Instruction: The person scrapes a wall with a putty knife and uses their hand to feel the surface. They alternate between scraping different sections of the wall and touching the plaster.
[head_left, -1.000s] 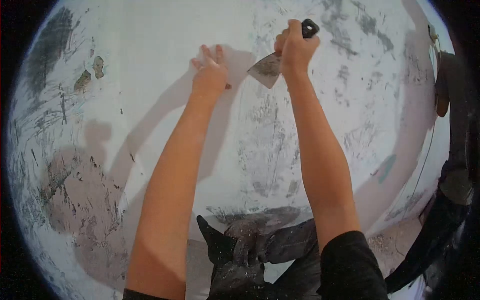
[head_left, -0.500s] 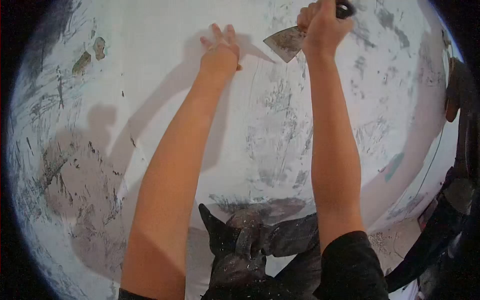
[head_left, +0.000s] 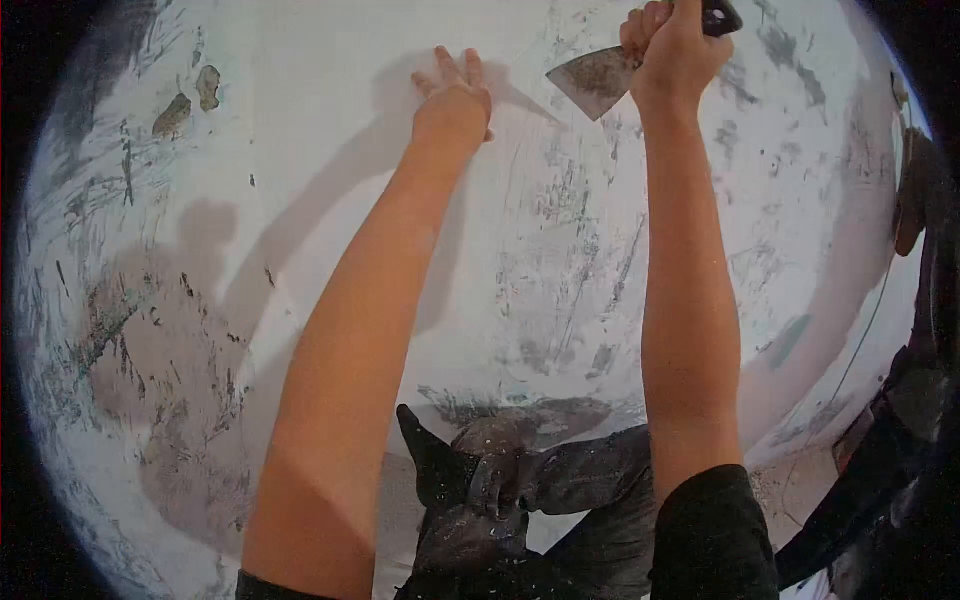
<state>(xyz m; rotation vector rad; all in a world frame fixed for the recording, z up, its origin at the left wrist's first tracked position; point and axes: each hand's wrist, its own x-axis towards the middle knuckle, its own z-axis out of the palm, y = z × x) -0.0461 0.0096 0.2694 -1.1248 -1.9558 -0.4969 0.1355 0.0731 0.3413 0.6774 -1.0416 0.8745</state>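
The right hand (head_left: 675, 65) is closed tight around the black handle (head_left: 719, 17) of a scraper (head_left: 597, 84), high up and on the right side of the wall (head_left: 330, 75). The scraper's blade is flat metal, wide at the end and thin by the hand, like a fan. It is grey with rusty brown smudges, and it points left and a bit down. I cannot tell if its edge touches the wall. The left hand (head_left: 455, 108) holds no tool. It is over to the left, with its fingers spread and pointing up. Its back shows, but I cannot tell if the palm lies flat on the wall. The wall is smooth and pale around the left hand. To the right and below the blade it is streaky, with rough grey and black scratches. Far to the left are two small, lumpy brown spots (head_left: 173, 116), and more dark scratches. A green smear (head_left: 790, 340) is low on the right. Soft grey shadows lie across the wall, and one has a round top. Near the bottom, the person's dark clothes (head_left: 480, 530) look crinkly, with white specks. The right sleeve (head_left: 715, 530) is black cloth. Dark shapes at the right edge are too dim to name.
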